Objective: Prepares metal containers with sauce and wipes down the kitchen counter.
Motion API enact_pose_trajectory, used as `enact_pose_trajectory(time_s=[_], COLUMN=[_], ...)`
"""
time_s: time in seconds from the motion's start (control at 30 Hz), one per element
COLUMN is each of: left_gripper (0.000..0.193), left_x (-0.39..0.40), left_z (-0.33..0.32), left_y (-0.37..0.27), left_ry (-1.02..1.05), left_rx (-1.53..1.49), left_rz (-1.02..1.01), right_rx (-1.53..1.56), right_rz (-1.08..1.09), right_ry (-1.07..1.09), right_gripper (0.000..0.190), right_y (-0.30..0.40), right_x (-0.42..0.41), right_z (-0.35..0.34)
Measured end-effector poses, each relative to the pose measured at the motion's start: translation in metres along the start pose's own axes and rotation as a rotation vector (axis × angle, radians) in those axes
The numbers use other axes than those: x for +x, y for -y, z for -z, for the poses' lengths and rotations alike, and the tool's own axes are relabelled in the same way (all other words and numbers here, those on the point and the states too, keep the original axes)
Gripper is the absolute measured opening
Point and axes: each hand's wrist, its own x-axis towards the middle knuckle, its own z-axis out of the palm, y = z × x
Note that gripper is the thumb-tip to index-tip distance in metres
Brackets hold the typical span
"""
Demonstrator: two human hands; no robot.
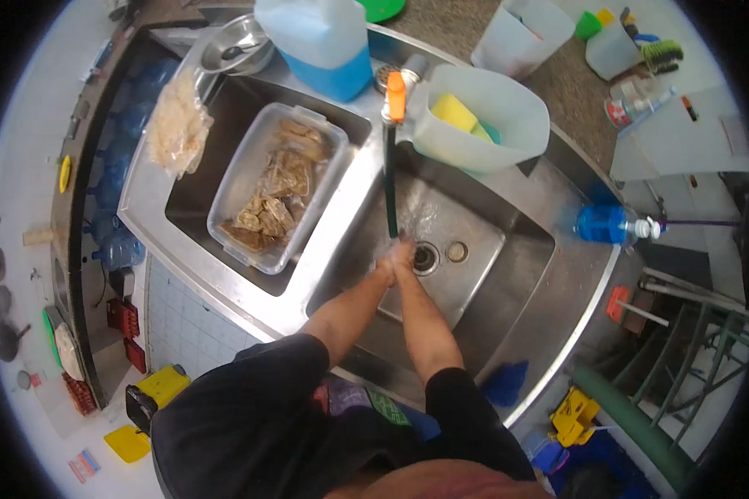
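Observation:
Over the right basin of a steel double sink [505,274], my left hand [384,265] and my right hand [403,251] touch each other below the end of a dark hose [390,181]. The hose hangs from a tap with an orange handle [396,96]. Beside the hands is the drain [424,257], with a round metal piece [457,251] to its right. The fingers are small and overlap, so their pose is unclear. No held object can be made out. In the left basin sits a translucent plastic tub [221,193] with bagged brown pieces in it.
A jug of blue liquid [327,68] and a steel bowl [209,53] stand behind the left basin. A cut plastic container [518,131] with sponges is behind the right one. A plastic bag [178,128] lies at left, a blue bottle [602,224] and blue cloth [505,383] at right.

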Motion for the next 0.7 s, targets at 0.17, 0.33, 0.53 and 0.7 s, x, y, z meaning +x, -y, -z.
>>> enact_pose_trajectory(time_s=[0.17,0.33,0.53,0.7], left_gripper=[0.042,0.04,0.033,0.038], left_x=[0.03,0.092,0.028,-0.027], left_z=[0.012,0.114,0.022,-0.008], left_y=[0.019,-0.013,-0.01,-0.017], left_ry=[0.059,0.017,-0.062,0.052], left_rx=[-0.206,0.953,-0.154,-0.16], left_rz=[0.132,-0.672,0.094,-0.046], right_rx=[-0.089,0.786,0.587,-0.165], right_rz=[0.326,-0.015,-0.027,0.295], right_ry=[-0.208,0.214,0.052,-0.054], right_gripper=[0.043,0.043,0.039,0.037], right_y=[0.003,0.025,0.004,0.04], right_x=[0.003,-0.003,-0.004,-0.037], right_z=[0.026,-0.011,0.0,0.018])
